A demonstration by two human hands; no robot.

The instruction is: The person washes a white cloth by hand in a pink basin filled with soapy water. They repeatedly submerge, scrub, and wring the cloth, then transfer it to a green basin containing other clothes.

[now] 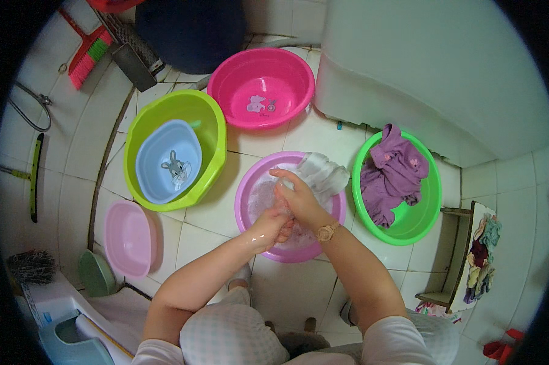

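Note:
Sudsy water fills a pink-purple plastic basin (243, 203) on the tiled floor before me. Over it, my left hand (271, 228) is closed in a fist on wet cloth. Just above and to the right, my right hand (297, 194), with a watch at the wrist, grips the same whitish wet cloth between thumb and fingers. A white cloth (322, 175) hangs over the basin's upper right rim; whether it is the piece in my hands cannot be told. To the right, a purple garment (395, 166) lies in a bright green basin (434, 210).
A blue basin (165, 137) sits inside a yellow-green basin (217, 150). Near them are a deep pink basin (274, 77) and a light pink basin (128, 239). A small wooden stand (459, 255) bearing cloths is at right. A broom (89, 52) and dustpan (133, 66) stand upper left.

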